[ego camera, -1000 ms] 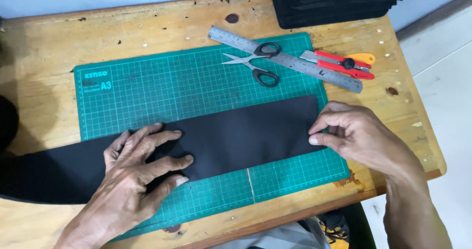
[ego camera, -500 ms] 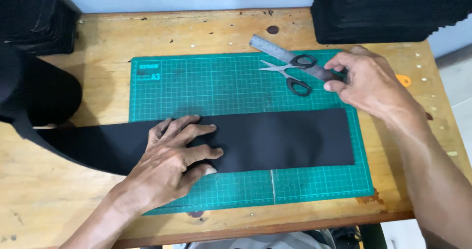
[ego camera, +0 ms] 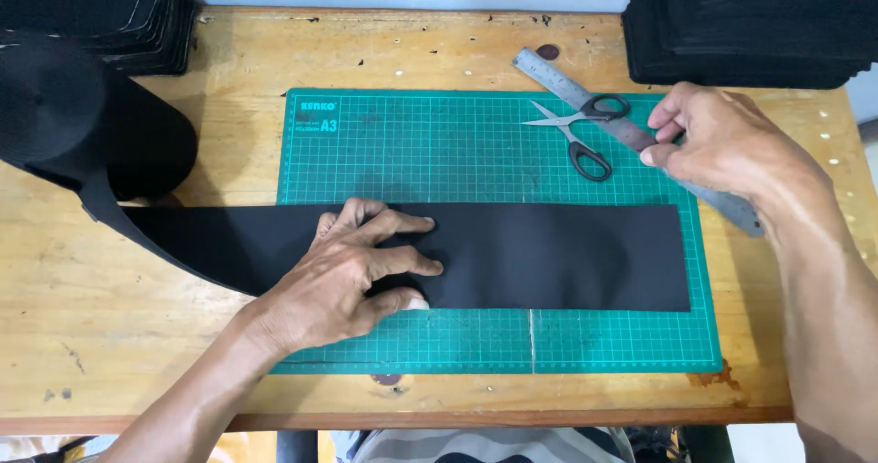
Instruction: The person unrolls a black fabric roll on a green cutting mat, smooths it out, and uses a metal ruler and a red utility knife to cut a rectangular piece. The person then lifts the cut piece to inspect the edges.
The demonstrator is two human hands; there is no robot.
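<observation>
On the green cutting mat (ego camera: 412,134), the left hand (ego camera: 352,275) presses flat, fingers spread, on the black fabric strip (ego camera: 567,257), which looks soft and limp, best pinned flat or taken by an edge. The right hand (ego camera: 722,143), off the cloth since a second ago, now seems to pinch the steel ruler (ego camera: 732,209) beside the scissors (ego camera: 581,134).

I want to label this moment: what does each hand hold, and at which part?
The right hand pinches the metal ruler near its middle. The left hand only presses flat on the black strip.
</observation>
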